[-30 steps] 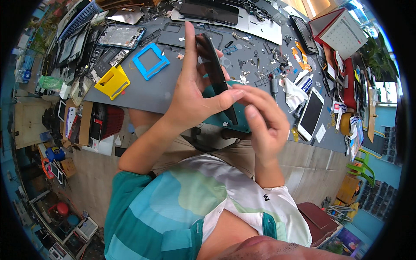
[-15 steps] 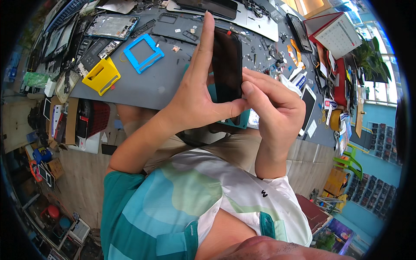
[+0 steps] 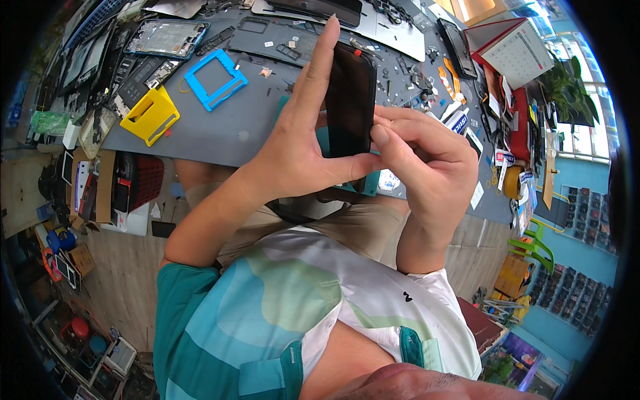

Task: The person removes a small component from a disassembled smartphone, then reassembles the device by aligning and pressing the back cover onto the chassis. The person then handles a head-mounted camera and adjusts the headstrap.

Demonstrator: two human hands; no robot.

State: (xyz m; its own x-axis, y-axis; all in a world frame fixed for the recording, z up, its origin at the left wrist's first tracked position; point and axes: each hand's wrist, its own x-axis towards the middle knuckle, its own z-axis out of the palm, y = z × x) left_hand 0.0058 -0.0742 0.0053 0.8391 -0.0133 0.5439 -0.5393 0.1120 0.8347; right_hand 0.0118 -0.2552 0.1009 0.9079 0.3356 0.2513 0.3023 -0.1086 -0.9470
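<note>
The left hand (image 3: 293, 157) grips a dark phone (image 3: 350, 100) from its left side, the index finger stretched straight up along the phone's left edge and the thumb pressed across its lower end, so the hand is partly open but firmly holding. The phone stands nearly upright between the two hands, raised above the grey work mat (image 3: 220, 127), its dark face turned toward the camera. The right hand (image 3: 430, 167) is curled, its fingertips (image 3: 381, 120) bunched and pinching at the phone's right edge near the middle; whether anything small sits between those fingers cannot be told. On the mat to the left of the hands lie a yellow plastic frame (image 3: 150, 115) and a blue plastic frame (image 3: 215, 79), well apart from the phone. Behind the phone the mat is strewn with small parts and tools. To the right, beyond the right hand, lie further dark phones (image 3: 457, 47) and a desk calendar with a red back (image 3: 510, 47).
</note>
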